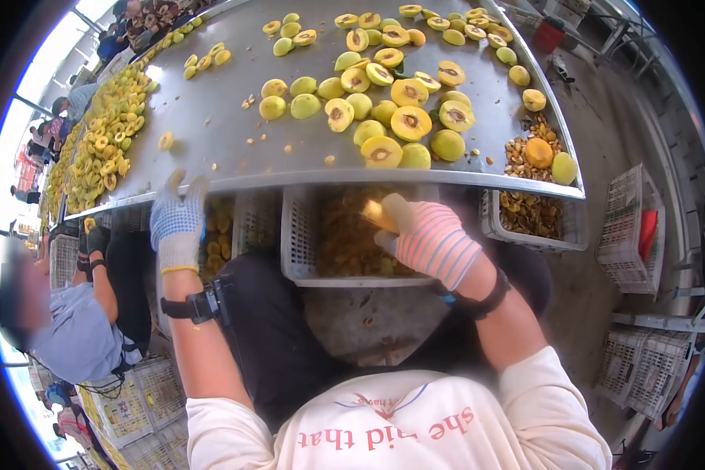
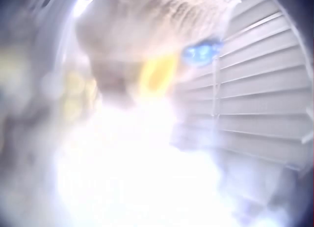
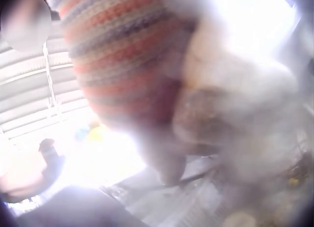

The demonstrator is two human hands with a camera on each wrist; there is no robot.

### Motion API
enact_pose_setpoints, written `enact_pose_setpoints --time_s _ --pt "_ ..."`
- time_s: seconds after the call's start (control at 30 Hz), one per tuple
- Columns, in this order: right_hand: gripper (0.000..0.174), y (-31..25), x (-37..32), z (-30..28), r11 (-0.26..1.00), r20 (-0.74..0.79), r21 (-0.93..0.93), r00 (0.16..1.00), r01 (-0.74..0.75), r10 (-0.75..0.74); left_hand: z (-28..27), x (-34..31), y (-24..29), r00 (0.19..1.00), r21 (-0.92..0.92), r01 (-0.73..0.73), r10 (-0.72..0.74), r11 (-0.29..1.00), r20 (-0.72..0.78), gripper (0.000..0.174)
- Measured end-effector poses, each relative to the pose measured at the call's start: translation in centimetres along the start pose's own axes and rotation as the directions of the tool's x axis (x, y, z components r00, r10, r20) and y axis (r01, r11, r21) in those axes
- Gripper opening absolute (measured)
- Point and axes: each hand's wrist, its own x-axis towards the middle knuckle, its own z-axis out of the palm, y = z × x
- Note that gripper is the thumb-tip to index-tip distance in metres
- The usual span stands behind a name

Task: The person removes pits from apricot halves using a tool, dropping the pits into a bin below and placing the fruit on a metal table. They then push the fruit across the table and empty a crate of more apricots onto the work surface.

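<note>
My left hand (image 1: 178, 223), in a blue-and-white glove, is at the table's front edge with its fingers loosely extended and nothing in them. Just beyond them, a blurred fruit half (image 1: 165, 141) is over the metal table (image 1: 219, 102). A yellow-orange fruit piece (image 1: 378, 215) is pinched between thumb and fingers of my right hand (image 1: 439, 241), in a pink striped glove, above a crate (image 1: 352, 282) of fruit pieces. Glare washes out much of the left wrist view. The right wrist view has the striped glove (image 3: 122, 55) close up and blurred.
Halved and whole-looking fruit (image 1: 411, 123) is spread over the table, with a pile (image 1: 106, 141) at its left and pits (image 1: 525, 157) at the right corner. Another crate (image 1: 536, 235) stands below that corner. A person in grey (image 1: 78, 321) sits at the left.
</note>
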Motion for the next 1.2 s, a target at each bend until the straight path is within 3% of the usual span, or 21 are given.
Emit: enact_pose_setpoints --time_s 0.03,0.1,0.2,0.23,0.27,0.3,0.4,0.5,0.57,0.63,0.67,0.77,0.83,0.9,0.93,0.97,1.0,1.07,1.1,1.13,1.2 --pt "0.037 -0.1 0.0 -0.3 0.999 -0.074 0.046 0.997 0.006 -0.002 0.2 1.0 1.6 0.991 -0.210 -0.081 0.101 0.974 0.083 0.047" --pt "0.039 0.0 -0.2 -0.6 0.973 -0.186 0.223 0.978 -0.051 0.094 2.5 1.8 8.7 0.971 -0.482 -0.056 0.160 0.874 0.179 0.046" --pt "0.041 1.3 0.3 -0.3 0.914 -0.312 0.401 0.930 -0.059 0.197 4.6 1.7 20.0 0.837 -0.317 0.004 0.170 0.949 0.520 0.060" --pt "0.042 1.7 0.4 -0.2 0.899 -0.325 0.434 0.920 -0.060 0.218 8.9 1.8 20.7 0.787 -0.374 -0.063 0.276 0.925 0.552 0.066" --pt "0.043 2.0 0.5 0.0 0.883 -0.338 0.466 0.910 -0.062 0.242 11.0 1.5 22.0 0.781 -0.320 -0.169 0.324 0.932 0.534 0.064" --pt "0.044 2.3 0.7 0.2 0.866 -0.350 0.496 0.898 -0.063 0.266 11.3 1.5 22.5 0.797 -0.346 -0.162 0.329 0.924 0.507 0.063" --pt "0.046 2.7 1.0 0.3 0.836 -0.304 0.540 0.903 -0.099 0.303 12.1 1.6 22.8 0.824 -0.412 -0.129 0.329 0.902 0.462 0.058" --pt "0.046 2.8 1.5 0.7 0.824 -0.299 0.555 0.899 -0.108 0.320 11.9 2.3 20.5 0.825 -0.516 0.071 0.241 0.854 0.511 0.058" --pt "0.046 2.8 2.1 1.2 0.821 -0.295 0.561 0.901 -0.106 0.318 11.4 1.7 19.2 0.851 -0.770 0.301 0.206 0.563 0.483 0.042" --pt "0.046 2.3 2.6 2.0 0.817 -0.275 0.567 0.912 -0.100 0.303 6.1 0.5 19.1 0.815 -0.825 0.526 0.156 0.205 0.558 0.036" --pt "0.046 1.5 2.6 2.1 0.810 -0.258 0.579 0.923 -0.088 0.285 5.4 0.0 18.6 0.780 -0.810 0.581 0.229 0.083 0.582 0.029" --pt "0.047 -0.6 2.9 2.6 0.781 -0.242 0.624 0.955 0.019 0.170 4.5 -2.3 17.2 0.823 -0.836 0.544 0.242 -0.074 0.514 0.026" --pt "0.048 -0.8 3.3 4.0 0.728 -0.270 0.664 0.963 0.170 0.022 5.4 -3.4 15.7 0.807 -0.731 0.591 0.224 -0.342 0.547 0.025" --pt "0.048 -1.8 3.7 4.3 0.723 -0.247 0.676 0.968 0.139 0.045 5.6 -4.0 14.2 0.779 -0.589 0.614 0.288 -0.525 0.556 0.029" --pt "0.047 -2.3 3.8 3.4 0.750 -0.222 0.655 0.972 0.095 0.071 5.4 -4.7 14.1 0.887 -0.872 0.436 0.265 -0.221 0.377 0.036" --pt "0.046 -2.5 4.0 2.8 0.776 -0.200 0.629 0.975 0.052 0.097 5.5 -4.7 13.8 0.921 -0.937 0.339 0.231 -0.083 0.313 0.036" --pt "0.041 -2.7 4.5 3.1 0.831 -0.346 0.517 0.938 0.205 -0.016 5.5 -4.6 13.5 0.947 -0.970 0.236 0.208 0.060 0.243 0.037" --pt "0.039 -2.9 4.2 3.1 0.876 -0.386 0.444 0.923 0.189 -0.003 5.4 -4.5 13.1 0.939 -0.949 0.312 0.167 -0.043 0.301 0.038" --pt "0.039 -3.4 4.0 2.5 0.896 -0.408 0.407 0.913 0.177 0.005 4.7 -4.1 13.0 0.889 -0.841 0.458 0.174 -0.287 0.424 0.039" --pt "0.038 -4.0 4.0 2.3 0.851 -0.403 0.498 0.913 0.168 0.056 4.5 -3.9 13.0 0.818 -0.655 0.560 0.215 -0.507 0.533 0.039" --pt "0.039 -5.0 4.4 1.7 0.810 -0.339 0.570 0.937 0.135 0.083 5.4 -4.3 12.6 0.873 -0.831 0.484 0.208 -0.275 0.440 0.039"
